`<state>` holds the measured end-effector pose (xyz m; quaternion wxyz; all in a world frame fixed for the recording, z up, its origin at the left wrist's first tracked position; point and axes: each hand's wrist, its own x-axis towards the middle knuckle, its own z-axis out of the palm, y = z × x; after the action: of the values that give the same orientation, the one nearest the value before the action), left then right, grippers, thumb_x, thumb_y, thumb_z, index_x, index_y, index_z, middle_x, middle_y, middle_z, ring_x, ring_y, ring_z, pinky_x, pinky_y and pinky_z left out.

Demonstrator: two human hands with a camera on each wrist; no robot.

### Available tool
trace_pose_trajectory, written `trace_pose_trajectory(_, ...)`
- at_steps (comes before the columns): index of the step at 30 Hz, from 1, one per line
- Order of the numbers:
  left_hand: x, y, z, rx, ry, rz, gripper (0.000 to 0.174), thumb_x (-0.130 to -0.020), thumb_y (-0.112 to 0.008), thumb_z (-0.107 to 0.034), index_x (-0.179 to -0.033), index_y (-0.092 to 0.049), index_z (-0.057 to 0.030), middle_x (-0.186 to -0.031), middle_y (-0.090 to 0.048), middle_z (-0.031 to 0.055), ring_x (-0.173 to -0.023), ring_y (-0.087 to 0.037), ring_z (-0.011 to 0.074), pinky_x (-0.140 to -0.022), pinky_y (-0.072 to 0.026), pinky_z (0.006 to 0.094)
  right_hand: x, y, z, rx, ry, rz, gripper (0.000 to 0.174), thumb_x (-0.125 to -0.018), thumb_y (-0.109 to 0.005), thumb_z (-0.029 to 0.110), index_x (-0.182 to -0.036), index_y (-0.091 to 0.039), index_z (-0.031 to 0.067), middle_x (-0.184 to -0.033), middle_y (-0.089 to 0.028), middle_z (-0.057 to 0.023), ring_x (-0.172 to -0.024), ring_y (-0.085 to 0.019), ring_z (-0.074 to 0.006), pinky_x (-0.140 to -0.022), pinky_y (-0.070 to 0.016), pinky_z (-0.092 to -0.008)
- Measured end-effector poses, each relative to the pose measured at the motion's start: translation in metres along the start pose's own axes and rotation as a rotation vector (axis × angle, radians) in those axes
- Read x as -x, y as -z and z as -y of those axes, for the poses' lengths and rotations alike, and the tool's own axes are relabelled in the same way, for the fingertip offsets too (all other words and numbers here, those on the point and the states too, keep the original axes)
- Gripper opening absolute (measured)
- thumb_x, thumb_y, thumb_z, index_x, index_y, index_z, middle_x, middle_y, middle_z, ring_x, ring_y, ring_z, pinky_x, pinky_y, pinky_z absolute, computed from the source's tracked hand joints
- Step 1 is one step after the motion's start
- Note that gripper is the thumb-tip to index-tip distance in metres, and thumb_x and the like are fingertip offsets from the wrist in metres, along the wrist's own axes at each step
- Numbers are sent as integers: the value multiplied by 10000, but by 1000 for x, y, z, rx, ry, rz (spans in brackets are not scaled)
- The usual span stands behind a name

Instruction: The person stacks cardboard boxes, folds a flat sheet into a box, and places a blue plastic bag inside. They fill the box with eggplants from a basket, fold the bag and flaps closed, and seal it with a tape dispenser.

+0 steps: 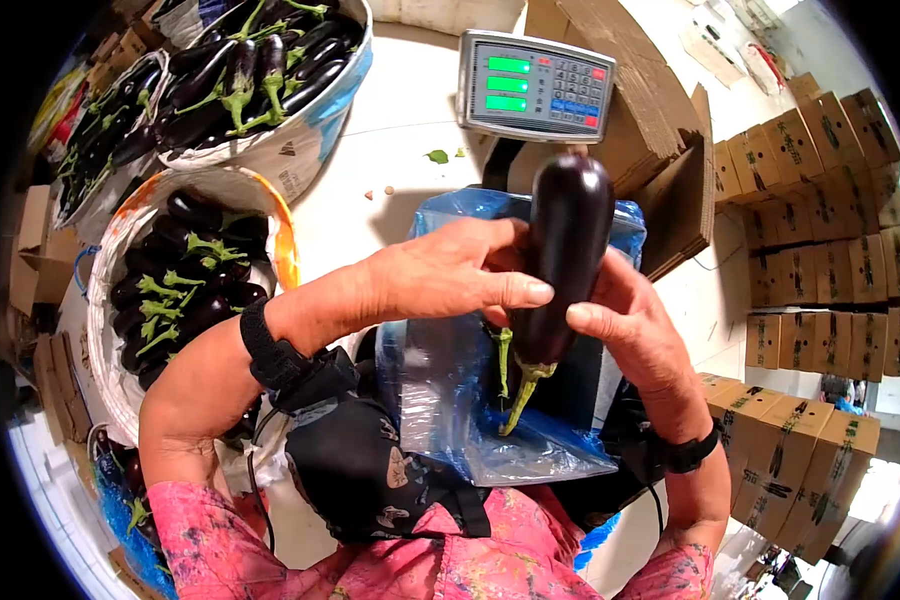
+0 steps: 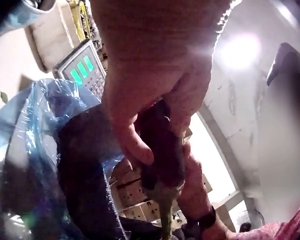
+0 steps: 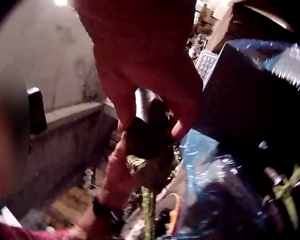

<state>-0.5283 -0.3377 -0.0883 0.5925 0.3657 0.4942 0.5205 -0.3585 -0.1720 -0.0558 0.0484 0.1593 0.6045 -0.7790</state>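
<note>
Our left hand (image 1: 460,268) and right hand (image 1: 635,315) pinch one eggplant (image 1: 570,240) between thumbs and fingers at the centre of the frame, above the blue-lined box (image 1: 440,370), stem towards us, probably so we can inspect its skin from both sides.

Your sleeves (image 1: 210,545) are pink with a dark speckled pattern; the eggplant (image 1: 570,240) is glossy purple-black with a green stem, the plastic liner (image 1: 440,370) translucent blue.
</note>
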Motion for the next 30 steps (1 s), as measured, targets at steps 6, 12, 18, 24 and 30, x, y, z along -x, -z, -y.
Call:
trace_pose_trajectory(6, -33, -11, 38, -109, 247, 166, 511, -911, -658, -289, -1312, -509, -10, -1101, -650, 126, -963, -637, 205, -763, -566, 346, 24, 24, -42, 45, -150, -90, 595, -827, -748, 98, -1342, -468, -4, -1256, -585, -113, -1172, -558, -212, -1033, -427, -353)
trace_pose_trajectory(12, -38, -1, 40, -229, 155, -86, 440, -921, -629, -258, -1266, -552, 5, -1058, -665, 100, -909, -652, 178, -754, -543, 292, 13, 61, -79, 267, -316, -231, 653, -798, -754, 227, -1325, -478, -41, -1204, -605, -142, -1121, -570, -215, -986, -431, -328)
trace_pose_trajectory(18, 14, 30, 35, -157, 59, -444, 419, -938, -610, -281, -1269, -566, -28, -1051, -660, 106, -912, -644, 152, -795, -508, 268, -32, 66, -140, 661, -503, -374, 660, -770, -774, 281, -1258, -489, -60, -1170, -604, -175, -1039, -586, -259, -932, -452, -347)
trace_pose_trajectory(24, 41, 42, 94, 29, 81, -552, 403, -930, -632, -249, -1249, -571, -11, -1024, -622, 61, -913, -603, 136, -812, -506, 275, -27, 52, -148, -74, -447, -251, 609, -835, -742, 383, -1241, -488, 7, -1082, -607, -100, -962, -579, -167, -882, -459, -298)
trace_pose_trajectory(30, 32, 41, 121, 20, 42, -538, 355, -926, -637, -180, -1228, -591, 0, -982, -635, 36, -886, -594, 112, -784, -514, 272, -43, 27, -134, 333, -340, -226, 630, -798, -721, 448, -1199, -520, 6, -1144, -560, -104, -1051, -514, -165, -925, -406, -273)
